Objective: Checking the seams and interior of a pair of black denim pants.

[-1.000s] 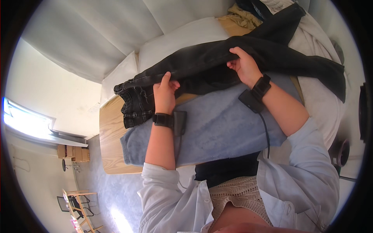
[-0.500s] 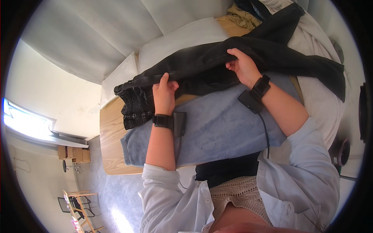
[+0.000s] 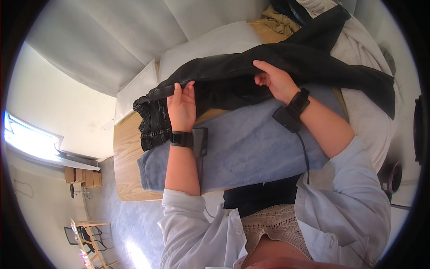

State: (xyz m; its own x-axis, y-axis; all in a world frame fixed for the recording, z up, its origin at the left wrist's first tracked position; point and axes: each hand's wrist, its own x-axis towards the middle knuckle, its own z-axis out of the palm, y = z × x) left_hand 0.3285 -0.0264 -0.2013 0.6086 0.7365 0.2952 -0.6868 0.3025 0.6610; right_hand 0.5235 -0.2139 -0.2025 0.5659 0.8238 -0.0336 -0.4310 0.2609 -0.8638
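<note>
Jeans (image 3: 224, 67), black, laid across a wooden table (image 3: 134, 166) before the body, with long axis running left to right and rising slightly toward the far right. Waist end (image 3: 154, 123) pointing left, bunched, near the bare left part of the tabletop. Legs (image 3: 365, 83) parted at the right: one aimed away to the upper right, the other out to the right with hem turned toward the near side. Upper layer in a long fold between both hands. Left hand (image 3: 182, 107) at the edge of that fold, just right of the waist end, with thumb and fingers slightly spread against the cloth; cannot tell if pinching it or only resting there. Right hand (image 3: 277, 83) farther along, closed on the cloth with thumb stretched over the top and fingers curled. Black bands (image 3: 181, 139) on both wrists. Nearer the body, a blue fleece cloth (image 3: 251, 139) spread flat on the table. Behind, a white cloth (image 3: 215, 42); under the legs, a pale blanket (image 3: 363, 119); beyond, a tan garment (image 3: 280, 20) in a heap.
</note>
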